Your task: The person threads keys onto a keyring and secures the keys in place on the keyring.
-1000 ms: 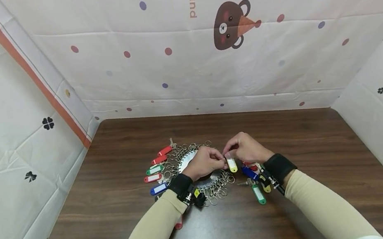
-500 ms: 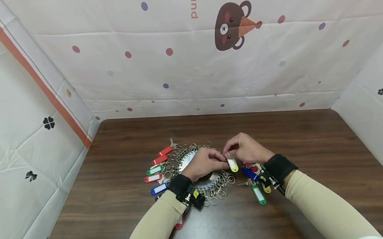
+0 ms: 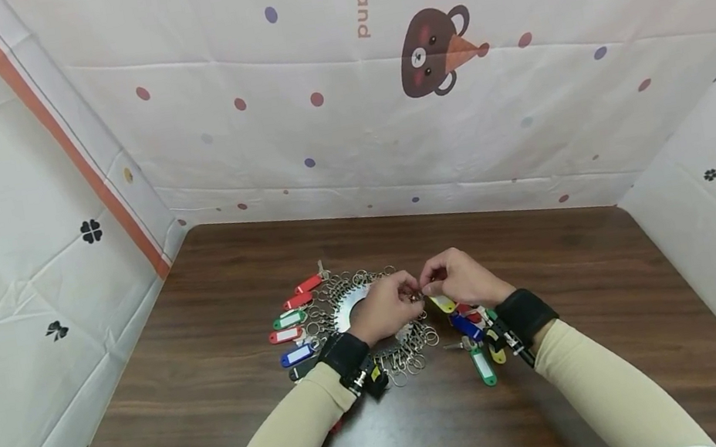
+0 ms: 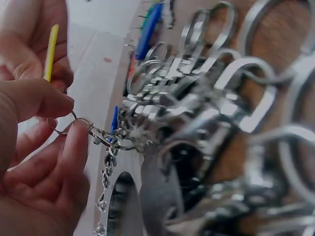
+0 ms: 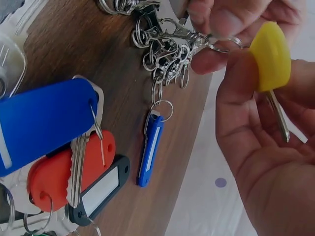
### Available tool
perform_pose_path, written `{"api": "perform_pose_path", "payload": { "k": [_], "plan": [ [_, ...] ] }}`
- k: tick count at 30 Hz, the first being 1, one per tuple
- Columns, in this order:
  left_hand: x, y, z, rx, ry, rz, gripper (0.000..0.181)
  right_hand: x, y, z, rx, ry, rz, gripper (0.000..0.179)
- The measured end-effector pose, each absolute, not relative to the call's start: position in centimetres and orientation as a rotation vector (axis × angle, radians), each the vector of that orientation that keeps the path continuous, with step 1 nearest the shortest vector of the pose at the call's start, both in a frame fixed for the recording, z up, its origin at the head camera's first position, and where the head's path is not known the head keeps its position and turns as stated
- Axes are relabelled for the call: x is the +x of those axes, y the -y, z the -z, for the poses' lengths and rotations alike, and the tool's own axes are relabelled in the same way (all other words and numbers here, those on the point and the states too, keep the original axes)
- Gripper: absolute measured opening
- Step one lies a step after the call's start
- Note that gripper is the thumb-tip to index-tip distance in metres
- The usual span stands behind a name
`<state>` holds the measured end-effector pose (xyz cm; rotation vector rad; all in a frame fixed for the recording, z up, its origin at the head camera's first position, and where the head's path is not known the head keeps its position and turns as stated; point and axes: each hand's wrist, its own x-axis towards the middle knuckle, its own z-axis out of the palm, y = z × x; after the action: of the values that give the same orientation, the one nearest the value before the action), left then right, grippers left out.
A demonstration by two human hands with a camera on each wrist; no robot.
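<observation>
My left hand (image 3: 385, 308) pinches a split ring (image 4: 74, 117) that hangs by a small clasp (image 4: 101, 136) from a round metal key holder (image 3: 345, 305) on the table. Opposite it, close to the left fingertips, my right hand (image 3: 465, 278) holds a yellow key tag (image 3: 443, 304). In the right wrist view this yellow tag (image 5: 273, 56) sits between thumb and fingers, and a key (image 5: 278, 117) points down from it. The left fingers partly cover the ring in both wrist views.
Red, green and blue key tags (image 3: 297, 354) fan out along the holder's left side. Under the right wrist lie more tags, among them a blue one (image 3: 466, 327) and a green one (image 3: 483, 366). Printed fabric (image 3: 342, 124) walls the brown table (image 3: 544, 241).
My left hand has shifted slightly and turned, uncovering the holder's centre. The yellow tag, which hung straight down, now tilts to the right under my right hand, which stays nearly in place.
</observation>
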<state>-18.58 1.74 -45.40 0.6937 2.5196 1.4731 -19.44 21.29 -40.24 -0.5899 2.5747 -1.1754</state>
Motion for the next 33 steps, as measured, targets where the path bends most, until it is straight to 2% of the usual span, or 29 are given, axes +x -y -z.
{"api": "perform_pose_path", "payload": {
  "k": [4,10,22,33],
  "plan": [
    [-18.1,-2.5,45.1,0.672,-2.690,-1.360,0.027,-19.4,-21.2,40.2,-0.570,-2.608,1.162,0.008],
    [-17.8,-2.9,45.0,0.581,-2.815,-1.338,0.021,-19.5,-21.1,40.3,-0.571,-2.594,1.159,0.007],
    [-18.2,-2.0,45.2,0.755,-2.852,-1.326,0.020,-19.4,-20.9,39.8,-0.515,-2.596,0.987,0.005],
    [-18.4,-1.9,45.1,0.798,-2.682,-1.429,0.022,-18.8,-20.8,40.2,-0.591,-2.671,0.962,0.019]
  ]
}}
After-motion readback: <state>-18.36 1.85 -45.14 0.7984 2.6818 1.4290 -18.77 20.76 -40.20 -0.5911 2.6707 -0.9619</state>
